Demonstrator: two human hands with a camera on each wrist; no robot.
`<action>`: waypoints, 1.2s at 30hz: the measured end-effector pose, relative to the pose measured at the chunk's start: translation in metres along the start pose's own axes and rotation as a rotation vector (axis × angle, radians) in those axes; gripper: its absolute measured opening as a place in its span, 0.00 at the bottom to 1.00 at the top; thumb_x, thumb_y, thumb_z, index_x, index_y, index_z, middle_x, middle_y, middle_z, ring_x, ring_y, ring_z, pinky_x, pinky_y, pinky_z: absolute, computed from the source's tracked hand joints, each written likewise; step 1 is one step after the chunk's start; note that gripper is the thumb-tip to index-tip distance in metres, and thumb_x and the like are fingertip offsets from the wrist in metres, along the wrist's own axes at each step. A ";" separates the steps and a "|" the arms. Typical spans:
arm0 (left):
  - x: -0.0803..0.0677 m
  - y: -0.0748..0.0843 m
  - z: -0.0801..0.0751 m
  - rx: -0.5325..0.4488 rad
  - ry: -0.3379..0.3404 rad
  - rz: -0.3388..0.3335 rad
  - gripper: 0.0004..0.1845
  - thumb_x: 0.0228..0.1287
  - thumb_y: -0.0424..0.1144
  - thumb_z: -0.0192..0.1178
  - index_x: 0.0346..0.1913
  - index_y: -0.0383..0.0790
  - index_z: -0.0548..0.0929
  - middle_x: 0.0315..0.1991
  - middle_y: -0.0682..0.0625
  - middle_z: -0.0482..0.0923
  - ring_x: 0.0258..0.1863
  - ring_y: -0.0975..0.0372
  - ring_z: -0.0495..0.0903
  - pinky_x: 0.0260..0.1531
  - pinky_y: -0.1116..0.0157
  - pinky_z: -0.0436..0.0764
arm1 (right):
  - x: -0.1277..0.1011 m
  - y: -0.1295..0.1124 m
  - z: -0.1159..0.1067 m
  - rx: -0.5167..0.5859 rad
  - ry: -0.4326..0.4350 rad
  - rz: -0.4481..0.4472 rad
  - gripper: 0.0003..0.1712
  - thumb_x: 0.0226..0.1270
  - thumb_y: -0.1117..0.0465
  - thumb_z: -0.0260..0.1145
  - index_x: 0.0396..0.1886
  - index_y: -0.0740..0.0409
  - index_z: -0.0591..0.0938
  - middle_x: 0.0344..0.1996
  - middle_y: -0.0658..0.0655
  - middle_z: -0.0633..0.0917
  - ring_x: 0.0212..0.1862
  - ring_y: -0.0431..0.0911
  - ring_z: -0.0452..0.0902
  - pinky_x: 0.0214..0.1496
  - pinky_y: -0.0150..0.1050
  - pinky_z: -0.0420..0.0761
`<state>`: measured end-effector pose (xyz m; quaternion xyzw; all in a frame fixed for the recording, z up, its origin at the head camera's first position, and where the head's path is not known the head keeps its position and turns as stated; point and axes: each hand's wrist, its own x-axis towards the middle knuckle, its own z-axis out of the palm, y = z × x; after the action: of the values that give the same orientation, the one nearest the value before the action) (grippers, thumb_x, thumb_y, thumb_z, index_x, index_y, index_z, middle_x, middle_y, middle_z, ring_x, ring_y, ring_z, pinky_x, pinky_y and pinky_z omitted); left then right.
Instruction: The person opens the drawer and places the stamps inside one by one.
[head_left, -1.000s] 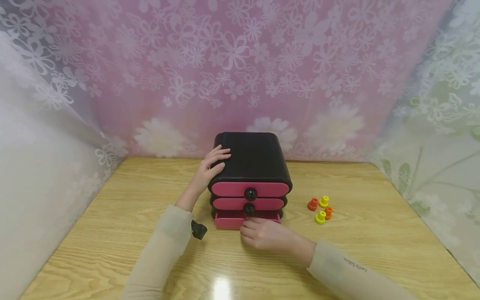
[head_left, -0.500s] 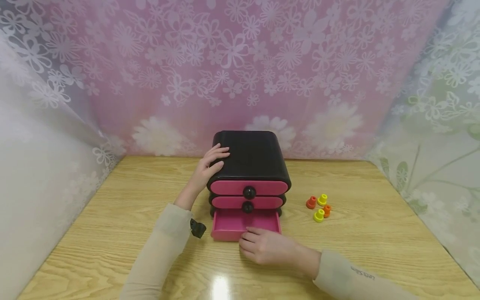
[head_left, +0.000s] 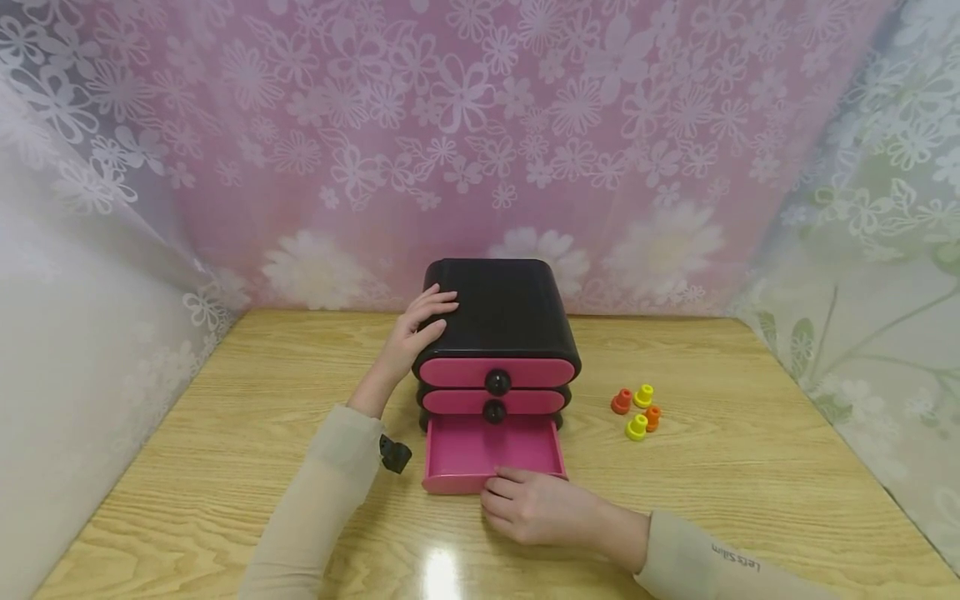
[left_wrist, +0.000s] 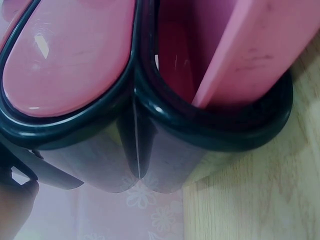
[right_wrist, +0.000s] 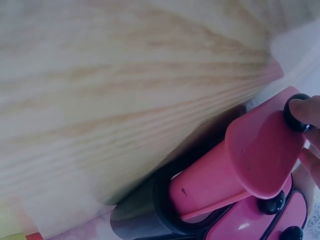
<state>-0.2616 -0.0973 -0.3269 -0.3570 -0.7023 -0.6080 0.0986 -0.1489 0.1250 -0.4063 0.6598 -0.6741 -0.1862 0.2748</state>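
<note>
the bottom drawer (head_left: 491,450) stood pulled out of the black chest (head_left: 498,312) toward 6 o'clock. the right hand (head_left: 536,507) had its grip pinched on the drawer's knob (right_wrist: 298,114), fingers curled. the left hand (head_left: 416,333) pressed flat, fingers straight, on the chest's 9 o'clock side.

bottom drawer (head_left: 491,454) drawn further out of the cabinet, right hand (head_left: 536,508) nearer the person

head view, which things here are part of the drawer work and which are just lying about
In hand:
- bottom drawer, pulled out, its inside bare
- its knob, pinched by the right hand
- black cabinet, left hand resting on its top corner

Lying about:
- four small orange and yellow pieces on the table
- two shut upper drawers
</note>
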 end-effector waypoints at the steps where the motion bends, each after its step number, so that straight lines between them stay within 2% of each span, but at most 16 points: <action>1: 0.000 -0.001 0.000 -0.001 0.000 -0.002 0.16 0.60 0.22 0.44 0.51 0.17 0.69 0.59 0.30 0.59 0.65 0.47 0.43 0.61 0.49 0.43 | 0.000 0.000 0.000 0.003 -0.001 0.001 0.30 0.69 0.69 0.29 0.38 0.51 0.81 0.39 0.48 0.80 0.44 0.41 0.73 0.51 0.38 0.71; 5: 0.001 -0.017 -0.003 0.001 0.002 0.007 0.16 0.62 0.25 0.45 0.52 0.20 0.70 0.60 0.34 0.61 0.66 0.53 0.45 0.61 0.51 0.44 | 0.001 -0.003 0.002 0.020 0.005 0.004 0.29 0.68 0.69 0.29 0.37 0.51 0.80 0.38 0.48 0.79 0.43 0.41 0.72 0.50 0.37 0.72; 9: 0.000 -0.012 -0.001 0.003 0.001 0.003 0.17 0.61 0.25 0.45 0.52 0.19 0.70 0.59 0.32 0.60 0.66 0.51 0.44 0.61 0.50 0.44 | 0.001 -0.005 0.005 0.024 0.014 0.001 0.29 0.68 0.69 0.30 0.35 0.51 0.80 0.37 0.48 0.80 0.41 0.41 0.73 0.48 0.36 0.72; 12: 0.000 0.002 0.001 -0.002 0.002 0.002 0.16 0.60 0.21 0.43 0.50 0.15 0.68 0.58 0.28 0.59 0.65 0.45 0.43 0.60 0.48 0.43 | 0.002 -0.006 0.006 0.019 0.019 -0.001 0.26 0.67 0.67 0.33 0.35 0.51 0.80 0.37 0.48 0.79 0.41 0.41 0.73 0.47 0.36 0.73; 16: 0.000 0.001 0.001 0.000 0.008 0.017 0.16 0.60 0.21 0.43 0.50 0.15 0.69 0.58 0.28 0.59 0.65 0.44 0.43 0.61 0.48 0.43 | 0.002 -0.006 0.008 0.003 0.027 -0.002 0.22 0.66 0.65 0.36 0.34 0.51 0.80 0.36 0.48 0.79 0.41 0.41 0.73 0.47 0.36 0.72; 22: 0.000 -0.001 0.000 0.012 0.015 0.026 0.16 0.59 0.21 0.44 0.50 0.16 0.69 0.57 0.28 0.60 0.65 0.45 0.45 0.61 0.50 0.44 | 0.003 -0.006 0.008 0.001 0.031 0.005 0.23 0.66 0.65 0.35 0.32 0.51 0.79 0.35 0.47 0.79 0.41 0.41 0.73 0.47 0.35 0.72; 26: 0.000 -0.001 0.001 0.011 0.019 0.025 0.16 0.59 0.22 0.44 0.50 0.16 0.69 0.57 0.28 0.60 0.65 0.45 0.45 0.61 0.50 0.44 | 0.002 -0.005 0.005 0.061 0.019 0.039 0.21 0.65 0.66 0.38 0.35 0.51 0.80 0.37 0.48 0.79 0.42 0.40 0.73 0.50 0.34 0.71; 31: 0.000 -0.002 0.001 0.014 0.025 0.034 0.16 0.59 0.21 0.44 0.49 0.15 0.69 0.57 0.27 0.60 0.64 0.44 0.45 0.61 0.49 0.44 | -0.001 -0.001 0.000 0.228 0.065 0.137 0.15 0.61 0.66 0.47 0.38 0.53 0.80 0.39 0.49 0.79 0.45 0.40 0.72 0.51 0.31 0.70; 36: 0.000 -0.001 0.001 0.013 0.025 0.043 0.16 0.58 0.20 0.44 0.49 0.15 0.69 0.56 0.26 0.60 0.64 0.43 0.45 0.61 0.49 0.44 | -0.008 0.004 -0.003 0.325 0.137 0.252 0.19 0.69 0.64 0.41 0.38 0.56 0.80 0.39 0.50 0.80 0.45 0.41 0.73 0.50 0.31 0.71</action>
<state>-0.2623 -0.0963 -0.3282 -0.3639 -0.6970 -0.6055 0.1229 -0.1507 0.1338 -0.4026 0.6172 -0.7521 0.0059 0.2312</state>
